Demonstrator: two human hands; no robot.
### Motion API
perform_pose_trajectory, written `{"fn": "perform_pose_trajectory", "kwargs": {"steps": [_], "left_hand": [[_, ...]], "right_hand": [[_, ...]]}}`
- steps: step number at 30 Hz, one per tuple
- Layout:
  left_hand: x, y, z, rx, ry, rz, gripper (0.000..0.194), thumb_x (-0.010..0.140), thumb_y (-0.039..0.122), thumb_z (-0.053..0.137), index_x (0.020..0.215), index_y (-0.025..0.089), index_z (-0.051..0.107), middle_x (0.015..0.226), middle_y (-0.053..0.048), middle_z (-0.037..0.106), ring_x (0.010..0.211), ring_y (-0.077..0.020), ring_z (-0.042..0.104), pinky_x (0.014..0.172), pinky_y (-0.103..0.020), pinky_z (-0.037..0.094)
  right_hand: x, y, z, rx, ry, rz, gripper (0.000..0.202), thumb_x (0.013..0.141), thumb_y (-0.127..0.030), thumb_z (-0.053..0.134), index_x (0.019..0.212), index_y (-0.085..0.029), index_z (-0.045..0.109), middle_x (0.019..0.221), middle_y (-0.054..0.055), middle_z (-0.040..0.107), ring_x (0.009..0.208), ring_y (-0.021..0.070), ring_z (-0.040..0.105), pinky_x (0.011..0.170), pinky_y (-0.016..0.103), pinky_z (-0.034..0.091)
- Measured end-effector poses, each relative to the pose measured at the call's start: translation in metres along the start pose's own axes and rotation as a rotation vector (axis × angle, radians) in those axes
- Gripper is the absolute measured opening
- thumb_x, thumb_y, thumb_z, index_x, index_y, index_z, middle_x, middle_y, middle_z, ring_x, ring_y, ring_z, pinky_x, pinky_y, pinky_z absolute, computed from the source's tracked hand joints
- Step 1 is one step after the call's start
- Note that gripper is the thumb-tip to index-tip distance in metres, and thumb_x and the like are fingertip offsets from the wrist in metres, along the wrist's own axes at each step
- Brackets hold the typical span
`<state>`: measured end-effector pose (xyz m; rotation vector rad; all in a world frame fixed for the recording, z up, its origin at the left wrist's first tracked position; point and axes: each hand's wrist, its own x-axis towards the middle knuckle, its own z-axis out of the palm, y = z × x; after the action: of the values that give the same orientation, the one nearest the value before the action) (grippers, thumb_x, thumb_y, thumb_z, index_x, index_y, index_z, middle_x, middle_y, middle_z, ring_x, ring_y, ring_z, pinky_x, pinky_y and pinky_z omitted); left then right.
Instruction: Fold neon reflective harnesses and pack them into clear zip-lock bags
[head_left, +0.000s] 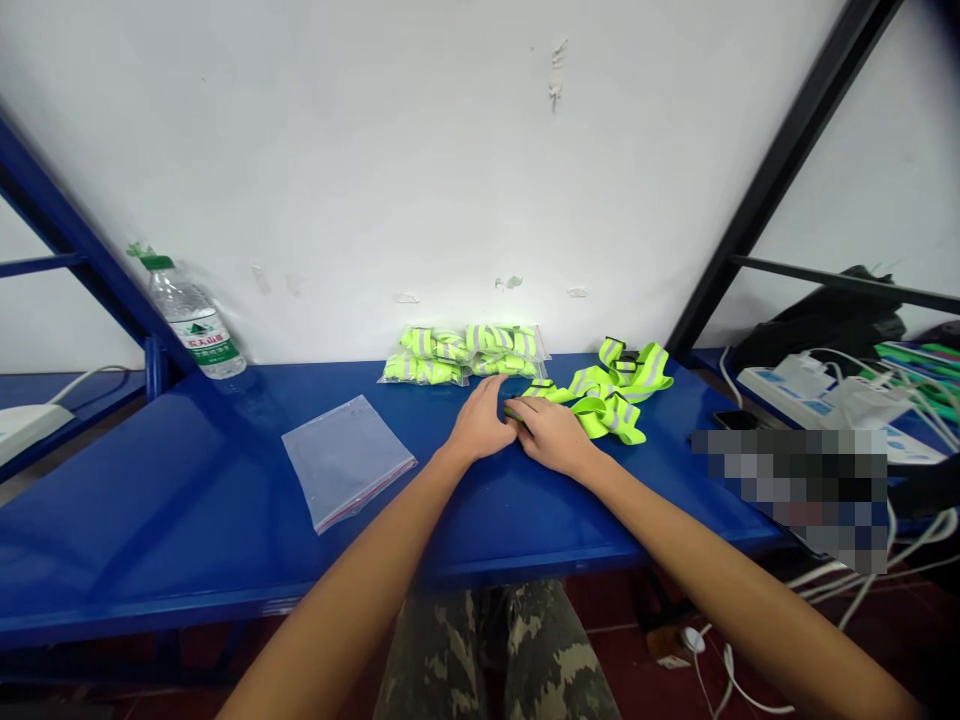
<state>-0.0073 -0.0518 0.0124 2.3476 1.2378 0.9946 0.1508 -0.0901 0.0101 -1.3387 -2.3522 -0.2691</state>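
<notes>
My left hand and my right hand meet low over the middle of the blue table. Between them shows a small bit of a yellow-green reflective strap, whose loose, tangled length spreads to the right of my right hand. The fingers of my right hand are bent over the strap's near end. My left hand curves around that end from the other side, thumb close to the right fingertips; its grip is partly hidden. Just beyond the hands, clear bags packed with folded reflective straps lie against the wall.
A flat zip bag lies left of my arms on the blue table. A water bottle leans at the back left. To the right are a power strip, cables, a phone and a black frame post.
</notes>
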Motion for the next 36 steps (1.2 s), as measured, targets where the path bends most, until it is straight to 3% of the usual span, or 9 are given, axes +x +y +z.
{"fn": "perform_pose_trajectory", "kwargs": {"steps": [3, 6, 10, 14, 19, 26, 30, 33, 36], "left_hand": [[0.001, -0.002, -0.001, -0.010, -0.111, -0.033, 0.070, 0.073, 0.020, 0.057, 0.142, 0.017, 0.043, 0.147, -0.011, 0.049, 0.133, -0.0283, 0.048, 0.112, -0.042, 0.038], [0.000, -0.002, -0.003, 0.040, -0.192, -0.001, 0.072, 0.072, 0.016, 0.054, 0.143, 0.023, 0.043, 0.134, -0.007, 0.061, 0.124, -0.0280, 0.055, 0.106, -0.045, 0.042], [-0.001, 0.002, -0.008, 0.127, -0.216, 0.052, 0.039, 0.074, 0.022, 0.056, 0.113, 0.022, 0.062, 0.114, -0.006, 0.070, 0.108, -0.0278, 0.062, 0.094, -0.041, 0.047], [0.000, 0.007, -0.012, 0.110, -0.187, 0.078, 0.021, 0.079, 0.029, 0.058, 0.098, 0.022, 0.062, 0.097, -0.006, 0.071, 0.089, -0.0239, 0.066, 0.079, -0.033, 0.049], [0.002, 0.004, -0.014, 0.165, 0.029, -0.063, 0.008, 0.086, 0.027, 0.055, 0.092, 0.022, 0.055, 0.087, -0.006, 0.068, 0.084, -0.0233, 0.066, 0.071, -0.030, 0.046], [0.006, -0.004, -0.027, 0.151, 0.471, -0.340, 0.014, 0.095, 0.033, 0.046, 0.104, 0.023, 0.045, 0.099, -0.008, 0.066, 0.096, -0.0256, 0.066, 0.078, -0.032, 0.047], [0.009, -0.007, -0.036, 0.051, 0.705, -0.408, 0.024, 0.098, 0.042, 0.039, 0.112, 0.022, 0.039, 0.103, -0.010, 0.067, 0.097, -0.0261, 0.066, 0.078, -0.032, 0.047], [0.010, -0.011, -0.039, 0.010, 0.717, -0.414, 0.026, 0.099, 0.039, 0.037, 0.120, 0.023, 0.037, 0.107, -0.009, 0.068, 0.101, -0.0252, 0.067, 0.079, -0.031, 0.047], [0.011, -0.014, -0.040, -0.020, 0.728, -0.441, 0.029, 0.099, 0.037, 0.038, 0.124, 0.023, 0.037, 0.110, -0.009, 0.068, 0.104, -0.0240, 0.066, 0.082, -0.031, 0.048]], "right_hand": [[-0.003, 0.001, -0.001, 0.095, 0.036, -0.053, 0.041, 0.085, -0.013, 0.047, 0.123, -0.015, 0.061, 0.121, 0.011, 0.068, 0.108, 0.0233, 0.064, 0.092, 0.035, 0.050], [-0.004, -0.001, -0.003, 0.203, 0.099, -0.053, 0.035, 0.084, -0.018, 0.051, 0.117, -0.015, 0.064, 0.117, 0.010, 0.070, 0.105, 0.0227, 0.066, 0.092, 0.034, 0.051], [-0.004, -0.003, -0.005, 0.266, 0.198, -0.001, 0.027, 0.088, -0.023, 0.051, 0.108, -0.016, 0.067, 0.105, 0.009, 0.073, 0.094, 0.0211, 0.069, 0.086, 0.032, 0.052], [-0.002, -0.003, -0.006, 0.219, 0.350, 0.064, 0.025, 0.092, -0.028, 0.048, 0.105, -0.017, 0.066, 0.102, 0.009, 0.073, 0.093, 0.0215, 0.068, 0.087, 0.034, 0.052], [0.001, -0.001, -0.007, 0.099, 0.505, 0.061, 0.033, 0.091, -0.029, 0.050, 0.119, -0.015, 0.062, 0.120, 0.013, 0.068, 0.115, 0.0255, 0.061, 0.104, 0.042, 0.044], [0.001, 0.004, -0.010, -0.009, 0.526, 0.175, 0.043, 0.090, -0.033, 0.050, 0.128, -0.015, 0.056, 0.135, 0.016, 0.058, 0.129, 0.0290, 0.049, 0.111, 0.047, 0.036], [0.000, 0.006, -0.008, -0.029, 0.395, 0.253, 0.059, 0.087, -0.044, 0.053, 0.138, -0.013, 0.048, 0.139, 0.017, 0.054, 0.129, 0.0318, 0.048, 0.110, 0.050, 0.034], [-0.001, 0.010, -0.006, -0.065, 0.251, 0.322, 0.068, 0.085, -0.054, 0.054, 0.141, -0.015, 0.045, 0.136, 0.017, 0.056, 0.128, 0.0356, 0.048, 0.109, 0.059, 0.030], [-0.004, 0.016, -0.005, -0.122, 0.154, 0.449, 0.064, 0.084, -0.051, 0.056, 0.138, -0.016, 0.048, 0.138, 0.018, 0.055, 0.130, 0.0389, 0.045, 0.103, 0.062, 0.034]]}}
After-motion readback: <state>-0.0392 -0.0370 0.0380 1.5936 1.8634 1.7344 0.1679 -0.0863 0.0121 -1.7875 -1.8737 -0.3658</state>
